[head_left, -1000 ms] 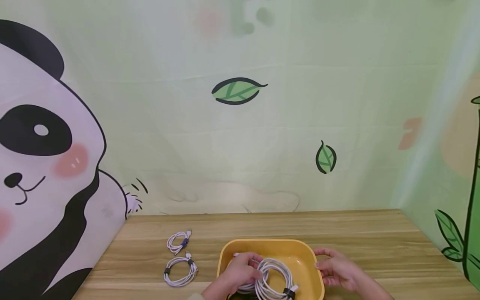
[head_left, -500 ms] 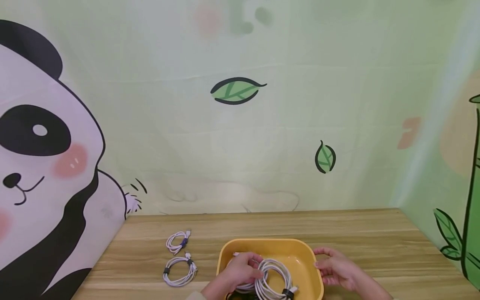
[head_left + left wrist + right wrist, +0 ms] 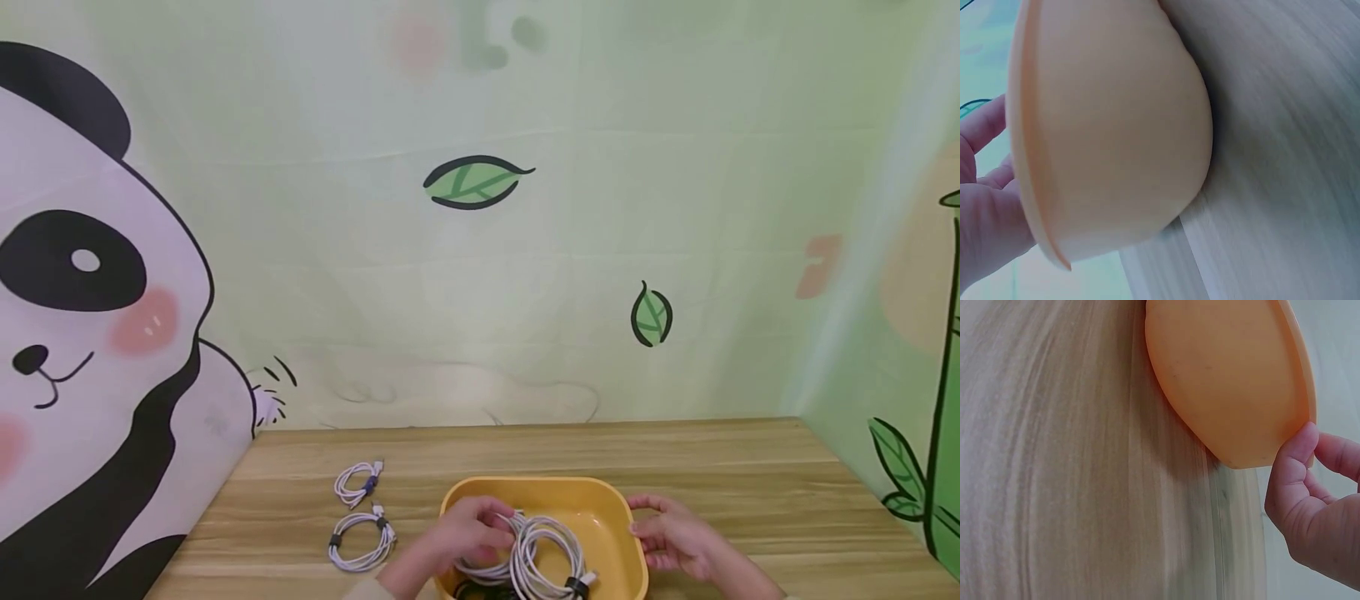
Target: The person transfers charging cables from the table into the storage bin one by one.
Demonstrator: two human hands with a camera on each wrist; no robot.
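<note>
A yellow plastic bin (image 3: 536, 487) stands at the table's front, holding coiled cables. One pale cable coil (image 3: 547, 550), bound with a black strap, lies uppermost. Beside it is a second pale cable coil (image 3: 487, 573), partly covered by my left hand (image 3: 468, 533). That hand reaches over the bin's left side with bent fingers at this coil; whether they grip it is hidden. In the left wrist view, the bin's wall (image 3: 1116, 125) blocks the fingertips. My right hand (image 3: 682, 537) pinches the bin's right rim, thumb and fingers on either side, as the right wrist view confirms.
Two white coiled cables lie on the wooden table (image 3: 720, 467) left of the bin: a small coil (image 3: 352, 485) with a dark blue tie and a larger coil (image 3: 362, 542) with black ties. Something black (image 3: 476, 590) lies in the bin. A panda-printed backdrop (image 3: 525, 333) stands behind.
My left hand has shifted left and slightly up, away from the strapped coil and over to the one beside it. My right hand stays at the bin's rim.
</note>
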